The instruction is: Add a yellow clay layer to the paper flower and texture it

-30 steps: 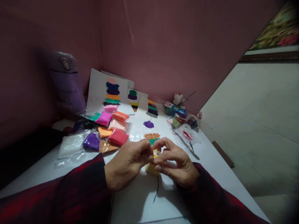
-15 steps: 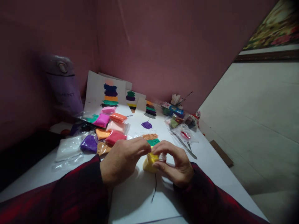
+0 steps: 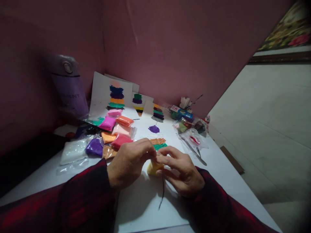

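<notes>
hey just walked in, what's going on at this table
A person has both hands at a small yellow packet over a white sheet with colour patches. The fingertips of the left hand and right hand come together at its top; their exact grip is hidden. Other coloured packets lie off to the left.

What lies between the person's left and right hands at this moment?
In the head view, a yellow packet lies between the left hand and the right hand, partly hidden by the fingers.
</notes>
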### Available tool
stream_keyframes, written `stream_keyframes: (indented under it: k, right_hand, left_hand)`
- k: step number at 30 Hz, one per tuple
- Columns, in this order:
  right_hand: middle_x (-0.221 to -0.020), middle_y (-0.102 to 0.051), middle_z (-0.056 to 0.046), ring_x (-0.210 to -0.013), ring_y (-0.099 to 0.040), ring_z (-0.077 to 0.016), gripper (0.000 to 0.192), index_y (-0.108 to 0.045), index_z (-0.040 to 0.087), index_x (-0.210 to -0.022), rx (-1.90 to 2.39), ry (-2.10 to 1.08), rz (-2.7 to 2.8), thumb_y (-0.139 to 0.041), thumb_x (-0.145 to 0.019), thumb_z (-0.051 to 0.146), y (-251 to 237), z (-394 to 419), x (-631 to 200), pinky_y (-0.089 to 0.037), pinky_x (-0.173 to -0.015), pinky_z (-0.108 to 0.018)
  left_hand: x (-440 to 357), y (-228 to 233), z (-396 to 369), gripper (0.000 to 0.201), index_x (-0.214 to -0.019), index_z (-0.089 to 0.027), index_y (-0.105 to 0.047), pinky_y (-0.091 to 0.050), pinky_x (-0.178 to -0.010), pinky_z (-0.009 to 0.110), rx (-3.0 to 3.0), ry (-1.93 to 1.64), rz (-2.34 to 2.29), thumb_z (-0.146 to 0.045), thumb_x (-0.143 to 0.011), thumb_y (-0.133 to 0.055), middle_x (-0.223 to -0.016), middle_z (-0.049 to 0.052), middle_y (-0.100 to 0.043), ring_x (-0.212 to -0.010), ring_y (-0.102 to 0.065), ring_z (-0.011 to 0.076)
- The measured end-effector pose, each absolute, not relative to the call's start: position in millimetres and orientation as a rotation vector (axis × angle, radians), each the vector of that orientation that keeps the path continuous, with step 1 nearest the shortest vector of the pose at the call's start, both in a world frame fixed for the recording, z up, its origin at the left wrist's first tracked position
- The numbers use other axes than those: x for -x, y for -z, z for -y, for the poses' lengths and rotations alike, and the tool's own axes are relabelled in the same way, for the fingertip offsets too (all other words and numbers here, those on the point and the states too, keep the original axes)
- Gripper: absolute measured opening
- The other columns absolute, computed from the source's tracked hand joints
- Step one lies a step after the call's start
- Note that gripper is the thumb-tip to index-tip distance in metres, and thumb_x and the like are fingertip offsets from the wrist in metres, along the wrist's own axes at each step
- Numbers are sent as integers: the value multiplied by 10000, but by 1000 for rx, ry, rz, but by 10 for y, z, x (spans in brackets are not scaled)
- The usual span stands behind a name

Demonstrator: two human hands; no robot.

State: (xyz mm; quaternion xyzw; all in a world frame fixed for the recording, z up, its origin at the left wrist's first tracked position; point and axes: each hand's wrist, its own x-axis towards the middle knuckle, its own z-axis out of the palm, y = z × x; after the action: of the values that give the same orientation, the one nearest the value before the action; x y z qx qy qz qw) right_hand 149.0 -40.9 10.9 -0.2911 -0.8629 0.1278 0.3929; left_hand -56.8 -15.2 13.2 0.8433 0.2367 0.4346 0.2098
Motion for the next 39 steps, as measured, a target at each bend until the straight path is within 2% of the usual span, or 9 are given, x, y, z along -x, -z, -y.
stream_keyframes:
  k: [9, 13, 17, 22, 25, 28, 34, 37, 39]
  right_hand:
    - [-964, -642, -113, -790, -630, -197, 183, -684, 188, -1047, 795, -248, 2226, -598, -886, 196, -80, 427, -1463, -546, -657, -331]
    - [-930, -658, -98, -738, -625, -181, 254, -654, 202, -1101, 676, -392, 2024, -647, -848, 175, 4, 397, -1484, -502, -516, -260]
    - [-842, -657, -81, -662, -588, -164, 171, -659, 193, -999, 685, -415, 1937, -635, -843, 126, 4, 386, -1476, -458, -469, -251]
    - [-742, -626, -54, -627, -559, -157, 96, -650, 182, -818, 784, -398, 1841, -592, -856, 116, -60, 398, -1452, -463, -514, -279]
    - [-746, -620, -44, -619, -555, -146, 86, -644, 181, -803, 802, -457, 1789, -603, -853, 125, -76, 403, -1442, -476, -532, -280]
    - [-758, -603, -34, -626, -559, -139, 64, -636, 185, -822, 808, -516, 1739, -610, -854, 136, -51, 406, -1440, -490, -524, -264]
    - [-781, -624, -22, -656, -594, -145, 121, -625, 202, -951, 877, -552, 1686, -632, -847, 141, 29, 417, -1457, -519, -557, -262]
    - [-803, -615, -33, -687, -593, -156, 163, -652, 195, -1020, 870, -576, 1760, -615, -863, 169, 3, 409, -1457, -520, -588, -281]
    - [-774, -589, -34, -672, -571, -157, 128, -685, 182, -973, 872, -590, 1815, -632, -859, 206, -30, 402, -1451, -506, -583, -287]
  left_hand:
    - [557, -133, 151, 164, -792, -160, -540, -439, -609, 246, -2307, -1198, -708, -140, -940, -473, -760, 27, -586, -675, -555, 129]
    - [566, -138, 149, 165, -817, -165, -548, -438, -617, 249, -2326, -1199, -753, -135, -949, -453, -764, 23, -588, -678, -548, 128]
    - [575, -129, 133, 152, -824, -166, -547, -436, -611, 242, -2331, -1216, -783, -118, -940, -461, -760, 15, -591, -673, -549, 121]
    - [568, -168, 148, 168, -815, -160, -564, -443, -613, 242, -2300, -1231, -769, -132, -940, -455, -759, 18, -605, -680, -556, 120]
    - [573, -229, 162, 113, -930, -150, -600, -449, -573, 227, -2182, -1188, -752, -181, -923, -492, -798, 18, -624, -626, -538, 104]
    - [583, -271, 155, 185, -1039, -150, -614, -375, -443, 191, -2051, -1051, -814, -240, -887, -562, -721, -28, -586, -490, -439, 72]
    - [574, -228, 117, 120, -823, -161, -618, -284, -381, 160, -1915, -847, -840, -259, -881, -579, -532, -80, -462, -423, -377, 65]
    - [565, -216, 122, 131, -802, -162, -619, -288, -390, 159, -1904, -850, -839, -261, -878, -577, -535, -75, -466, -437, -378, 68]
    - [560, -222, 126, 143, -789, -158, -629, -302, -405, 166, -1923, -858, -848, -266, -868, -578, -553, -64, -488, -454, -385, 74]
